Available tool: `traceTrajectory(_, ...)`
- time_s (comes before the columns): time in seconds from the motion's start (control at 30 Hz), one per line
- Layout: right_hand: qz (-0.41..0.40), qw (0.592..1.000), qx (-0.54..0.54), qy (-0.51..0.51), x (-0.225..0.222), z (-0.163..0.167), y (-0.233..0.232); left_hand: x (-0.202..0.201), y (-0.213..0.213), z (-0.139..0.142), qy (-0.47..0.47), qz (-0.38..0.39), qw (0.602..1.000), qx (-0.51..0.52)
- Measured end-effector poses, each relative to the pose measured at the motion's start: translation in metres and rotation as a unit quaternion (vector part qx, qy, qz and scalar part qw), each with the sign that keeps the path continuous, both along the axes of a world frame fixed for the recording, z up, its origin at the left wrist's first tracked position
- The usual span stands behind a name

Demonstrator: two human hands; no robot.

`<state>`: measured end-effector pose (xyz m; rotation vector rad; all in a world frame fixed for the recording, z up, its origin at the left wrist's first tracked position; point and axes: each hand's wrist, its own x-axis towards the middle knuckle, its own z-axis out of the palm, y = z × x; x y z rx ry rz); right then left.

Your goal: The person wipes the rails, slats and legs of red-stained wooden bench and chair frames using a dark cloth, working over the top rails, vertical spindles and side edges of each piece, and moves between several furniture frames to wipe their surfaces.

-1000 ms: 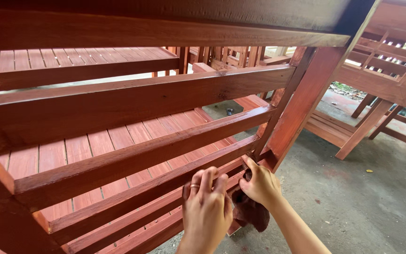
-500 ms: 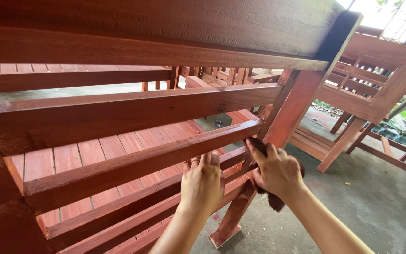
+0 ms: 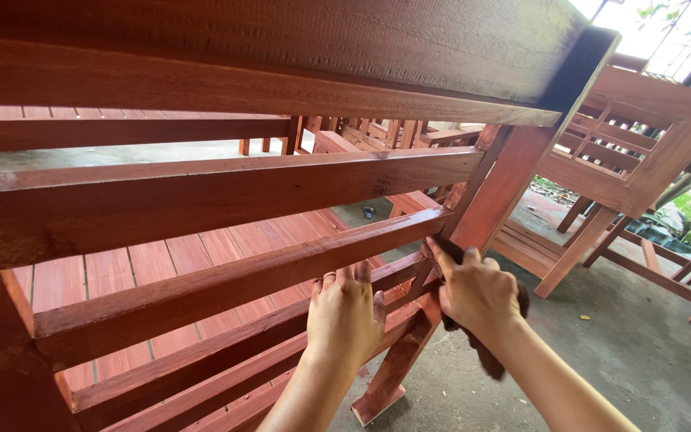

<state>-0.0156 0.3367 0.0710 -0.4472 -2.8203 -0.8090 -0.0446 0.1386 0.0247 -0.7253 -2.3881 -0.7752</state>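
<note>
At post (image 3: pixel 499 192), our right hand (image 3: pixel 477 292) clamps rag (image 3: pixel 485 352) on slat (image 3: pixel 281 260) end; left hand (image 3: pixel 345 316), fingers apart, braces lower slat. Rag could snag on a splinter.

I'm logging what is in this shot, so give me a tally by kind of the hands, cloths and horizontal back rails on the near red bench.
Bare hands: 2, the left hand and the right hand
Dark brown cloth under the right hand: 1
Red-stained wooden back rails running across the near bench: 5 in view
Total: 8
</note>
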Motion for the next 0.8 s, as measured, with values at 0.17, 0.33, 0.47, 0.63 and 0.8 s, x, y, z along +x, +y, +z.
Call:
traceTrajectory(0.17,0.006,0.999,0.014,0.044,-0.013,0.002,-0.012,-0.002,0.0,0.001,-0.048,0.006,0.998,-0.033)
traceTrajectory(0.33,-0.028,0.999,-0.032,0.021,0.004,0.003,0.001,-0.005,-0.002,0.0,0.024,0.026,0.999,-0.029)
traceTrajectory(0.47,-0.038,0.997,-0.071,0.019,-0.017,-0.008,0.002,-0.007,-0.001,0.001,-0.028,0.024,0.997,-0.072)
traceTrajectory(0.63,0.008,0.997,-0.042,0.067,-0.01,-0.019,0.009,-0.004,-0.002,0.005,-0.052,0.029,0.991,-0.123)
traceTrajectory(0.8,0.017,0.998,-0.012,0.059,0.001,-0.015,0.029,-0.003,-0.003,0.008,-0.057,0.02,0.99,-0.129)
